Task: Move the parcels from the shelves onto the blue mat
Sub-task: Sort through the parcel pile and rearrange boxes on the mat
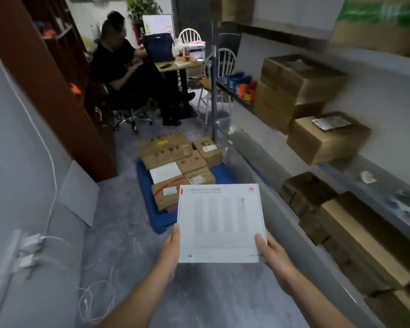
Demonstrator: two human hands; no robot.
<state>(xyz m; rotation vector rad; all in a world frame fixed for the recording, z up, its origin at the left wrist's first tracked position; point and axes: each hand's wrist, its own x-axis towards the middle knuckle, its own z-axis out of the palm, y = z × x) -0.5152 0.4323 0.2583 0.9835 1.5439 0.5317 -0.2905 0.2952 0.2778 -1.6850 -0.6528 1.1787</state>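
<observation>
I hold a flat white box [219, 221] with a red logo in front of me, face up. My left hand [172, 247] grips its near left edge and my right hand [271, 254] grips its near right corner. Beyond the box the blue mat [152, 204] lies on the grey floor, with several brown cardboard parcels [175, 157] and a white parcel [165, 174] packed on it. On the right, metal shelves [341, 166] carry more cardboard parcels: a labelled one [327, 138], stacked ones [294, 88] above it, and others [355, 235] on the lower shelf.
A person sits on a swivel chair [133, 117] at a small table [175, 65] at the back. A brown cabinet [57, 91] stands on the left. A white panel [81, 192] leans on the left wall, and white cables [97, 297] trail over the floor.
</observation>
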